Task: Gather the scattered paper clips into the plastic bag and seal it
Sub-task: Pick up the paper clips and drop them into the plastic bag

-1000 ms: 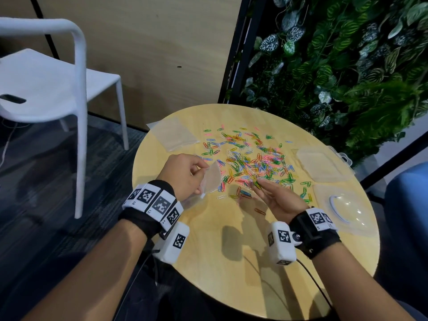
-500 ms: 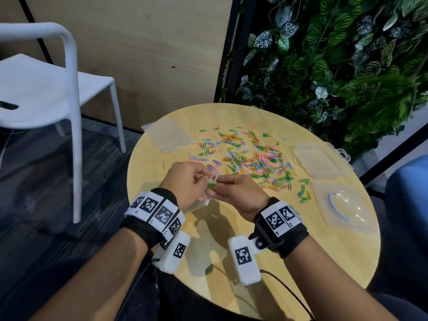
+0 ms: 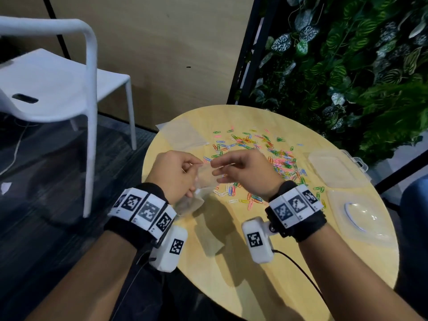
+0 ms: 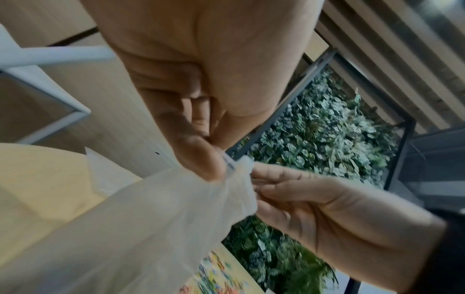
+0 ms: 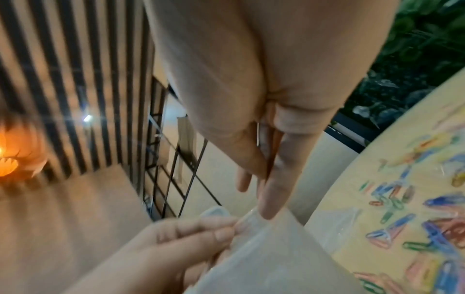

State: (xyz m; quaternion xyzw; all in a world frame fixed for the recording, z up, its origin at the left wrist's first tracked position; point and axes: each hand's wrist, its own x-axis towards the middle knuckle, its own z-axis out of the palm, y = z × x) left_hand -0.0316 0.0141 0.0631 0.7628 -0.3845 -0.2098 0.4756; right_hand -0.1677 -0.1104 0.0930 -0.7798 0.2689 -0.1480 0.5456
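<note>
Many coloured paper clips (image 3: 254,144) lie scattered over the far half of the round wooden table (image 3: 231,262). Above its near left part hangs a small clear plastic bag (image 3: 201,181). My left hand (image 3: 198,163) pinches the bag's top edge between thumb and forefinger, plain in the left wrist view (image 4: 221,159). My right hand (image 3: 216,167) is at the bag's mouth, with a fingertip on the rim (image 5: 268,213). In the right wrist view something thin and pale, seemingly a paper clip, sits between its thumb and fingers. What the bag holds is hidden.
A second flat clear bag (image 3: 183,133) lies at the table's far left. A clear plastic box (image 3: 333,170) and a clear lid with a white ring (image 3: 361,216) sit on the right. A white chair (image 3: 58,89) stands left; a plant wall (image 3: 347,66) rises behind.
My right hand left the clip pile, came over to the bag held by my left hand, and now sits at the bag's mouth. The left hand kept its hold.
</note>
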